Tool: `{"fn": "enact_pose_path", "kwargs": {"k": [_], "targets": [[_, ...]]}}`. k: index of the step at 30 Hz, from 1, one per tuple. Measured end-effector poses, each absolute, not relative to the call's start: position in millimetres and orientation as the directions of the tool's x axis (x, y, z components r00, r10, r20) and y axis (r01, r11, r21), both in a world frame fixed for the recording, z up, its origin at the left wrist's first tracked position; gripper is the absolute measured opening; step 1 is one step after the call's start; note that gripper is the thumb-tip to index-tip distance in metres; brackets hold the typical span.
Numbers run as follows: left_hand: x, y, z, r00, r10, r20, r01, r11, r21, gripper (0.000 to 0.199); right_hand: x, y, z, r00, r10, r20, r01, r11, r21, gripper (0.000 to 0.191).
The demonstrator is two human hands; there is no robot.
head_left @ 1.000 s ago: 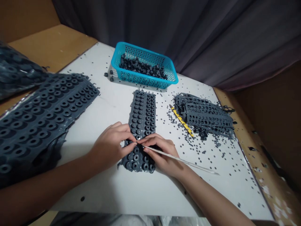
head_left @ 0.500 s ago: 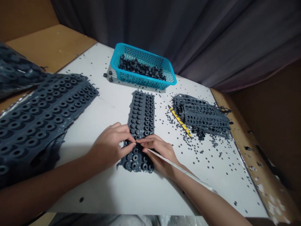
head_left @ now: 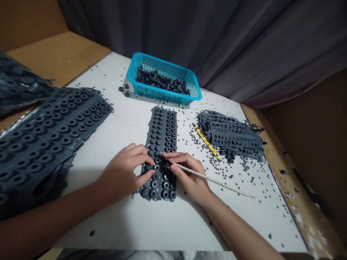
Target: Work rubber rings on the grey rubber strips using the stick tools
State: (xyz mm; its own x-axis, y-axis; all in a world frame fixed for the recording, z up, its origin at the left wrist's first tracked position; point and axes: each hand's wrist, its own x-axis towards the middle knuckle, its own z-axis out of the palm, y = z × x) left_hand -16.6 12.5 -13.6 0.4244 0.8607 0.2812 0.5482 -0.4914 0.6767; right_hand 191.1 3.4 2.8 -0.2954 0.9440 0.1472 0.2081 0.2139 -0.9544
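Observation:
A dark rubber strip with rows of round studs (head_left: pixel 161 135) lies lengthwise on the white table, below both hands. At its left edge, my left hand (head_left: pixel 132 164) has thumb and forefinger curved around a stud of the strip, the fingertips slightly apart. My right hand (head_left: pixel 189 171) pinches a thin white stick (head_left: pixel 217 182) near its tip, over the right side of the strip. The stick slants down to the right past the wrist. Its very tip is hard to make out against the dark studs.
A blue basket (head_left: pixel 165 95) of small dark parts stands at the back. Larger studded sheets (head_left: pixel 54 133) and a plastic bag (head_left: pixel 18 85) lie left. Perforated sheets (head_left: pixel 235 137), a yellow tool (head_left: pixel 206 141) and scattered dark discs are on the right.
My right hand has shifted slightly right, and the stick has swung to a flatter angle, away from the forearm. The fingertips of the two hands have moved apart.

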Motion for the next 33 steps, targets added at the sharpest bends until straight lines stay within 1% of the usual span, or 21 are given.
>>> {"fn": "enact_pose_path", "kwargs": {"k": [5,11,15,21,26,33], "targets": [[-14.0,13.6,-10.8,0.362,0.891,0.274,0.551,-0.442,0.708,0.009,189.4,8.2,3.2,-0.381,0.920,0.098,0.255,0.206,-0.945,0.007],[-10.4,16.2,-14.1,0.343,0.910,0.234,0.635,-0.408,0.656,0.012,189.9,10.6,2.8,-0.410,0.910,0.062,0.272,0.187,-0.944,0.006],[-10.2,17.0,-15.0,0.363,0.902,0.234,0.655,-0.426,0.625,0.013,189.2,10.8,2.6,-0.414,0.905,0.103,0.285,0.236,-0.929,0.005],[-9.8,17.9,-16.4,0.383,0.875,0.297,0.643,-0.483,0.594,0.014,188.0,10.3,1.6,-0.419,0.895,0.155,0.305,0.300,-0.904,0.004],[-9.3,18.0,-16.3,0.384,0.875,0.296,0.647,-0.484,0.590,0.014,188.1,9.8,-0.4,-0.423,0.885,0.194,0.321,0.346,-0.881,0.004],[-8.5,18.6,-15.7,0.376,0.877,0.299,0.639,-0.480,0.602,0.013,188.0,8.8,-1.9,-0.461,0.841,0.285,0.340,0.464,-0.818,0.007]]}}
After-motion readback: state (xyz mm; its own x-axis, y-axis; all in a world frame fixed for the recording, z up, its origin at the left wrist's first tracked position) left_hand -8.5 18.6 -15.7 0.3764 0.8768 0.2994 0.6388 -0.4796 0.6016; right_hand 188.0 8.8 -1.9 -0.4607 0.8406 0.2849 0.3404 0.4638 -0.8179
